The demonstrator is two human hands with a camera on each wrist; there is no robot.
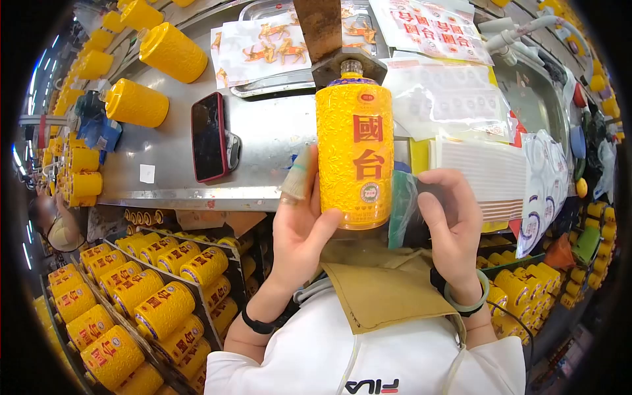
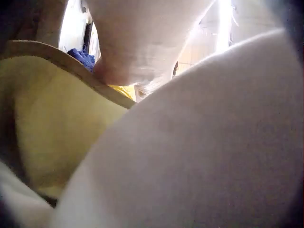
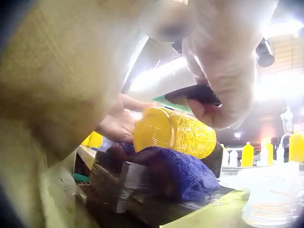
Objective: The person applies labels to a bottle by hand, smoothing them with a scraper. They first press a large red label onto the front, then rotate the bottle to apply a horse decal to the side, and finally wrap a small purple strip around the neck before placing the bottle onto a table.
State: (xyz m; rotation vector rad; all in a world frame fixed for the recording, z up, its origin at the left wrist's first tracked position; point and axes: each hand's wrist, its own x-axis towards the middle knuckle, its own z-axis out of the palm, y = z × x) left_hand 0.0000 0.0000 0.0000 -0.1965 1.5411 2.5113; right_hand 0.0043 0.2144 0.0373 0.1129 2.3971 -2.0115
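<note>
Now left hand (image 1: pixel 299 227) grips yellow bottle (image 1: pixel 355 158), right hand (image 1: pixel 455 220) pinches green strip (image 1: pixel 399 214)! Steel bench (image 1: pixel 263 138) ahead, crated bottles (image 1: pixel 164 307) below.

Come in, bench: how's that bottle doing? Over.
Left hand holding yellow bottle. Right hand pinching green-edged piece. Bottle sideways, blue cloth beneath; no obstruction evident.

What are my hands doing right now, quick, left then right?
Left hand: closed, holding the yellow bottle, thumb near its base.
Right hand: closed, holding a thin green-and-dark piece beside the bottle.
</note>
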